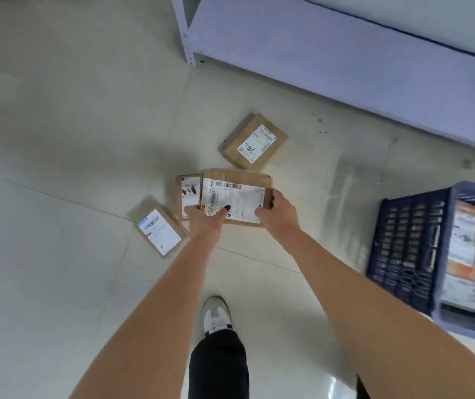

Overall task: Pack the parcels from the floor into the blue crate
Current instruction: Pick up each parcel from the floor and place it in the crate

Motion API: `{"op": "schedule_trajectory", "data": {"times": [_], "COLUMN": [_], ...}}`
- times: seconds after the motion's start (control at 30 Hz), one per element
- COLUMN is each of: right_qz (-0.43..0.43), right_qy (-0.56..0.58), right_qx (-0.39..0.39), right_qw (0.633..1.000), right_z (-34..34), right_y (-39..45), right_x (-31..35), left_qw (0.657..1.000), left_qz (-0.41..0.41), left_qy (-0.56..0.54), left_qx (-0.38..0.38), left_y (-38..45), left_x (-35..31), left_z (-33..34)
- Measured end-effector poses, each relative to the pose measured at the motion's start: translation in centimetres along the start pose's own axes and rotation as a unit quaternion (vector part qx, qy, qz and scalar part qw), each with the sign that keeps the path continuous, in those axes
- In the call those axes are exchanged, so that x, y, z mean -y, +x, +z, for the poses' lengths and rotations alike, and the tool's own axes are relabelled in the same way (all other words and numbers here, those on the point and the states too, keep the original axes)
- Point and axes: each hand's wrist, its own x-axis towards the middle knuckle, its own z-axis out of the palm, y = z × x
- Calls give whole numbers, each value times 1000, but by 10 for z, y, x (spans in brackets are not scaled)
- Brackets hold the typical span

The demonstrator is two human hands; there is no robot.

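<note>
A wide cardboard parcel (234, 192) with a long white label is held from both sides. My left hand (206, 218) grips its near left corner, thumb on the label. My right hand (276, 210) grips its right end, fingers curled round the edge. A small parcel (187, 192) lies against its left side, partly hidden by my left hand. Another labelled parcel (161, 231) lies on the floor to the left, and a third (255, 142) lies farther off. The blue crate (409, 249) stands at the right, holding several parcels.
A pale metal shelf unit (331, 50) runs across the top right, its post (185, 36) standing on the floor. My leg and white shoe (216, 315) are below the hands. Light floor tiles (57, 139) spread to the left.
</note>
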Motion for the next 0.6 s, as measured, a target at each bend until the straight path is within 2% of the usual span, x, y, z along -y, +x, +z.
{"op": "schedule_trajectory", "data": {"times": [0.13,0.33,0.47,0.6], "right_qz": [6,-9,-15,35], "right_qy": [71,68,108,155], "right_qx": [-34,-64,-83,-82], "right_qw": [997,996,991,984], "right_z": [-98,-254,-351,-429], "right_y": [-20,-26,-37,-54], "right_x": [-34,-101,-164,-233], "left_qw": [997,975,967,962], "left_qz": [24,144,172,177], "left_qy": [57,126,136,158], "left_qx": [51,110,129,135], "left_y": [-59,-145,-201,-255], "left_x": [6,19,28,50], "left_z": [85,219,314,396]}}
